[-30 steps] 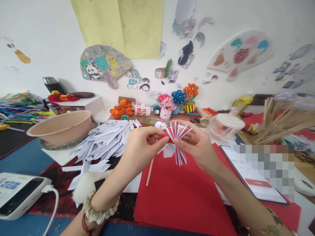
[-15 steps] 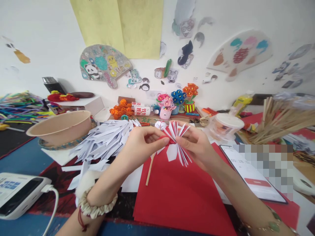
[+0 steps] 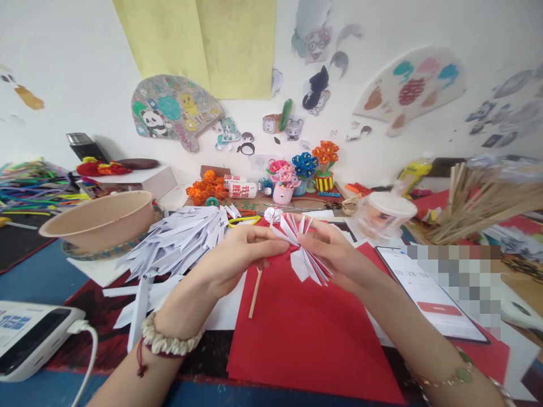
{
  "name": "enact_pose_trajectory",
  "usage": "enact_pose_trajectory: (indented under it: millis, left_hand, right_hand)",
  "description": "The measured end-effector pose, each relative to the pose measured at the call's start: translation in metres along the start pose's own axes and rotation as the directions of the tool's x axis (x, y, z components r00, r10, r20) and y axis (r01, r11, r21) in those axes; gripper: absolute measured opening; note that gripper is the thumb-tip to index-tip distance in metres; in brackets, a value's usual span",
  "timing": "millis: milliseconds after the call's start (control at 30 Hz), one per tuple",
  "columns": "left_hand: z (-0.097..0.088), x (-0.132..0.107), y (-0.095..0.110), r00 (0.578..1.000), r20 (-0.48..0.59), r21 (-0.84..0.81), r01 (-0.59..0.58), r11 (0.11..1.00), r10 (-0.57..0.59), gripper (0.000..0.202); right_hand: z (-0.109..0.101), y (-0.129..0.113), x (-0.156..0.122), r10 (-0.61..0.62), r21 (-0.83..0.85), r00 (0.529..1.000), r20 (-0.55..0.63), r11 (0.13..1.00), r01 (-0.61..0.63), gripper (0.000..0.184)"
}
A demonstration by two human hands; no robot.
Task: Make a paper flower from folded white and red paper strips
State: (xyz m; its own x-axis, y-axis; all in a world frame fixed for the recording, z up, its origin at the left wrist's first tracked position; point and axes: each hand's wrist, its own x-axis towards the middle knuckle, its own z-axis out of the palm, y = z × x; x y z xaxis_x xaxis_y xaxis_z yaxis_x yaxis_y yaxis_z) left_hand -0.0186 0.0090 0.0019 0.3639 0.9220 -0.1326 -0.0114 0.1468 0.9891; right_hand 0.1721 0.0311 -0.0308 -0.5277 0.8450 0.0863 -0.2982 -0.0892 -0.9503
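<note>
Both hands meet over a stack of red paper (image 3: 314, 345). Between them is a pleated paper flower (image 3: 299, 263), white and red, its folds fanned out above and below the pinched middle. My left hand (image 3: 250, 246) is closed on its left side, thumb and fingers pressed together. The right hand (image 3: 324, 246) pinches the folds with the thumb in front; its other fingers are mostly behind the paper. A thin wooden stick (image 3: 254, 297) slants down below my left hand; whether it joins the flower is hidden.
To the left lie a heap of white paper strips (image 3: 178, 237), a beige basin (image 3: 99, 220) and a white device with a cable (image 3: 34, 339). On the right are a phone (image 3: 436, 305), a lidded tub (image 3: 388, 212) and a bundle of wooden sticks (image 3: 462, 209). Flower pots (image 3: 282, 195) stand behind.
The flower has turned slightly and its upper folds now lean more to the left, bunched closer. Both hands keep their grip. The whole view has shifted a little.
</note>
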Motion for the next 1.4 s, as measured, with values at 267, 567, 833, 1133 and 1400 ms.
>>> enact_pose_trajectory:
  millis: [267,567,833,1133,1400]
  left_hand:
    - [0.003,0.001,-0.004,0.985,0.063,-0.075,0.166,0.983,-0.161,0.028]
    - [0.006,0.002,-0.003,1.0,0.02,0.097,0.006,0.995,-0.008,0.013]
    - [0.009,0.0,-0.001,0.998,-0.046,0.149,-0.044,0.988,0.051,0.014]
    - [0.012,0.001,-0.001,0.992,-0.097,0.167,-0.058,0.984,0.075,0.013]
    - [0.014,0.001,-0.001,0.979,-0.2,0.261,0.003,0.965,0.051,0.015]
  right_hand:
    - [-0.007,-0.001,0.001,-0.036,-0.13,0.991,0.127,0.99,0.053,0.057]
    - [-0.009,-0.004,0.0,-0.011,-0.179,0.996,0.092,0.984,0.027,0.047]
    - [-0.006,-0.008,0.0,-0.008,-0.154,1.0,0.024,0.988,0.011,0.052]
    - [-0.008,-0.006,0.001,0.003,-0.171,1.0,0.02,0.985,0.0,0.042]
    - [-0.003,-0.006,0.0,0.002,-0.143,1.0,-0.028,0.99,-0.006,0.041]
